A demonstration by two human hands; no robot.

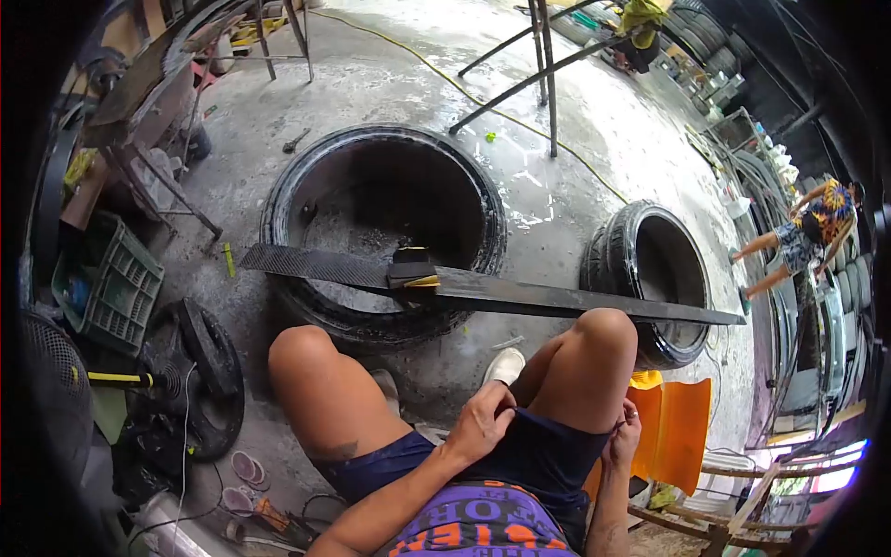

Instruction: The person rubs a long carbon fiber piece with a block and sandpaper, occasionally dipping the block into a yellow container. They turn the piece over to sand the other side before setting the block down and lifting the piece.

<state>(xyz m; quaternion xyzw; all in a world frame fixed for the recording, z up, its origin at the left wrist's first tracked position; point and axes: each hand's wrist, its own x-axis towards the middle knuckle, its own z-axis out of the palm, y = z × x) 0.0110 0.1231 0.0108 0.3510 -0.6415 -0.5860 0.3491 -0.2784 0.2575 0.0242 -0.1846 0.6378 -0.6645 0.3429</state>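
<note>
My left hand [483, 420] is closed, its fingertips pinching the hem of my dark blue shorts [548, 447] at the inner right thigh. At the outer side of the same thigh, my right hand [623, 434] is also closed, fingers curled at the hem. In front of my knees a long black rubber strip [557, 295] lies across a large tire [278, 223] and a smaller tire [608, 265]. Its left part has a textured surface. A small dark block [411, 270] with yellow edges rests on the strip, apart from both hands.
A green crate [116, 278] and a round black base [200, 390] stand at left. An orange plastic seat [682, 436] is at right. Metal stand legs [548, 74] rise beyond the tires, near a yellow hose [436, 70]. Another person [821, 223] bends at far right.
</note>
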